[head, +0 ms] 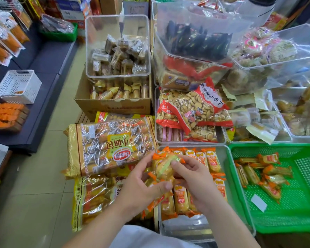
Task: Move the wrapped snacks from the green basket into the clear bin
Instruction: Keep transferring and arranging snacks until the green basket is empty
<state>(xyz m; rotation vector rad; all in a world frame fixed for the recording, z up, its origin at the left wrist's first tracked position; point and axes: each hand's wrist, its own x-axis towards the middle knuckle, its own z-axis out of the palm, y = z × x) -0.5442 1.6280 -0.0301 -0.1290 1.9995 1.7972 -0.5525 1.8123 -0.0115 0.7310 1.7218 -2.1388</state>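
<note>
Orange-wrapped snacks point(164, 167) sit bunched between both grips: left grip point(141, 187) curled beneath, right grip point(195, 179) pinching on top, above the bin's point(186, 228) left end. Step in hand: placing. The next move probably calls for lowering the bunch among those packed, then reaching to the basket point(302, 203), where more lie.

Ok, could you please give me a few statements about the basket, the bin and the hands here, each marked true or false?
1. The green basket holds some wrapped snacks. True.
2. Both hands are empty. False: the left hand and the right hand hold a bundle of snacks between them.
3. The clear bin has a row of snacks in it. True.
4. The white basket sits inside the green basket. False: the white basket stands far off to the left, on a dark surface.
</note>
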